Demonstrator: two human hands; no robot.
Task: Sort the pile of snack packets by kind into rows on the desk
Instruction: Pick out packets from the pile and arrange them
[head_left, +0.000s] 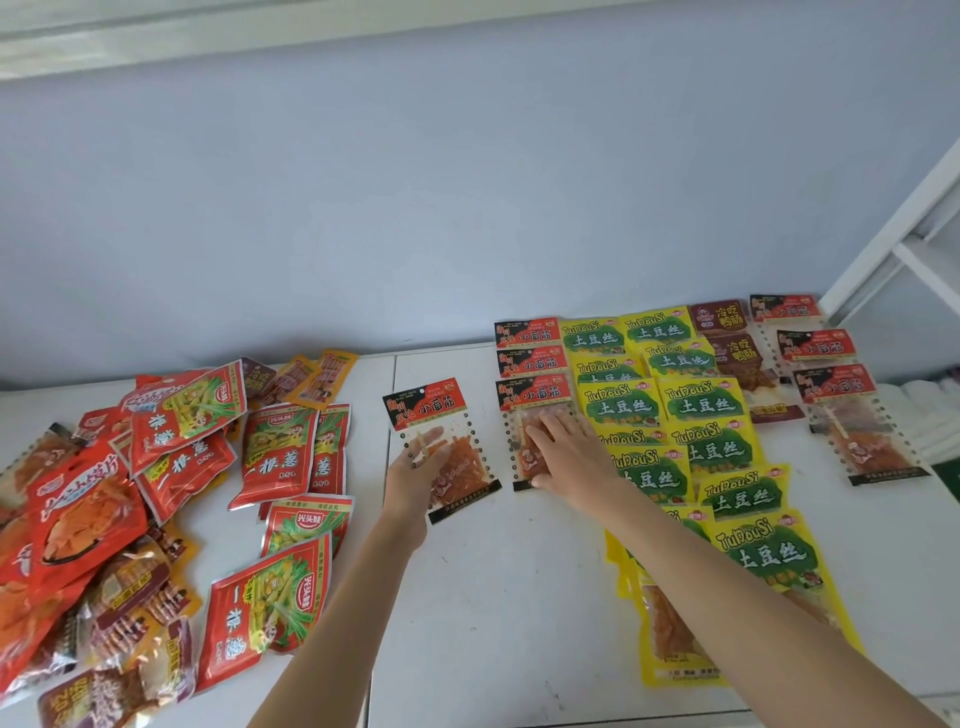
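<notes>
A mixed pile of snack packets (156, 509) covers the left of the white desk (493, 597). My left hand (415, 473) holds a clear packet with a red and black header (457, 457), fingers under its left side, thumb on top. My right hand (566, 452) lies flat, fingers straight, pressing on the front packet (530, 402) of a row of three like packets. To the right run two rows of yellow and green packets (717, 457). Behind them lie two dark brown packets (727, 343). Far right, a second row of three red-header packets (836, 389) lies.
A pale wall rises behind the desk. A white shelf frame (893, 244) stands at the far right. A seam in the desk top (387, 467) runs front to back under the held packet. Bare desk shows between my forearms.
</notes>
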